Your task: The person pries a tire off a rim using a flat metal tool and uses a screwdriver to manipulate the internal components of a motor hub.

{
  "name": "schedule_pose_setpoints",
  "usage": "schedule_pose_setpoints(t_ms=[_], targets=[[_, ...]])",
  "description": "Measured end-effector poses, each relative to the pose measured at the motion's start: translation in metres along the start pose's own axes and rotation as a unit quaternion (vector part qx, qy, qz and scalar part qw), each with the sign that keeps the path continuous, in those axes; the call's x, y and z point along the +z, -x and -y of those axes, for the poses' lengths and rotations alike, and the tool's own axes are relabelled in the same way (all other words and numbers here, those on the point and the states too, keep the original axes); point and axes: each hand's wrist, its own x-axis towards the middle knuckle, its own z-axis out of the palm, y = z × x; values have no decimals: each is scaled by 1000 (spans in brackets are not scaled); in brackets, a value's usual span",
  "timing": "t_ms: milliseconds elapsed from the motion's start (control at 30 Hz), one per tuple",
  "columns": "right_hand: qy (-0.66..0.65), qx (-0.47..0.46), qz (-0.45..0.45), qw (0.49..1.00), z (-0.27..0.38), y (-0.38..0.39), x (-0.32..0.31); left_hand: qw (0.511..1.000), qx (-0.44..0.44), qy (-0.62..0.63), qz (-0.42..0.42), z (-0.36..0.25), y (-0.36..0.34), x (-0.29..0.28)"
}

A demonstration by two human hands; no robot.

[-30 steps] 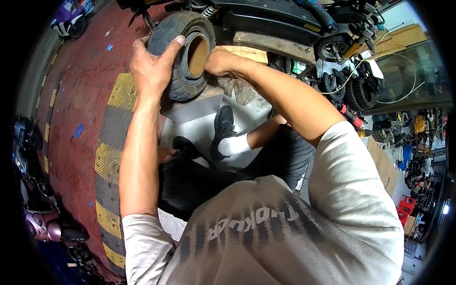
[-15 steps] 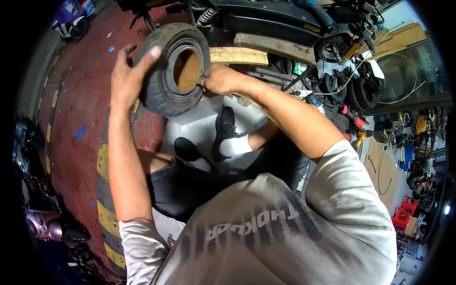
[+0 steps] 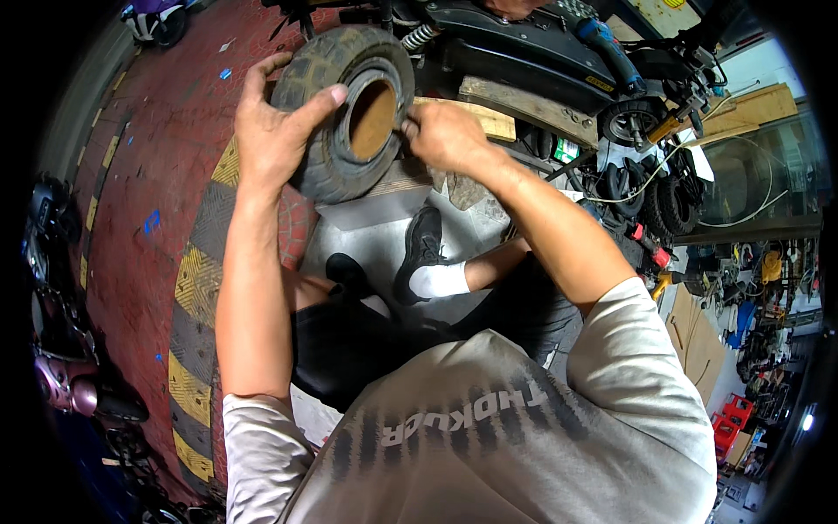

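Observation:
My left hand [image 3: 288, 113] grips the left side of a worn black tyre [image 3: 305, 170], thumb across its near face, fingers over the tread. The tyre stands tilted, its brown-looking centre opening [image 3: 371, 122] facing right. My right hand [image 3: 436, 131] is closed at the tyre's right edge, its fingertips pinching there; whether anything small is between them is hidden. Below the tyre are a grey block [image 3: 367, 214] and a crumpled grey-brown cloth [image 3: 463, 190], partly behind my hands.
A black scooter frame [image 3: 506, 48] with a blue tool [image 3: 602, 48] lies beyond. Wooden boards [image 3: 532, 109], a small wheel [image 3: 630, 122], spare tyres [image 3: 672, 196] and cables crowd the right. Red paving [image 3: 131, 262], a yellow-and-black ramp [image 3: 201, 288] and parked scooters [image 3: 65, 375] are at left.
The tyre, in both hands, swung left and down, then back up and slightly right, tilting as it moved. The whole view has shifted a little, so surroundings sit lower and further right.

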Motion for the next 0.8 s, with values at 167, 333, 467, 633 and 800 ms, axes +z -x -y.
schedule_pose_setpoints(t_ms=[167,333,467,633,800], targets=[[48,24,5,999,-16,-32,-1,988,25,-139,-62,31,-16,24],[1,37,3,999,-15,-17,18,993,31,-112,-18,26,-7,24],[-37,53,-36,997,-17,-2,31,978,63,-197,-30,27,6,30],[48,-70,-109,990,-21,29,14,994,13,-91,-54,33,-1,22],[144,-188,-208,949,-30,-2,-8,997,-34,-50,-44,20,-5,25]])
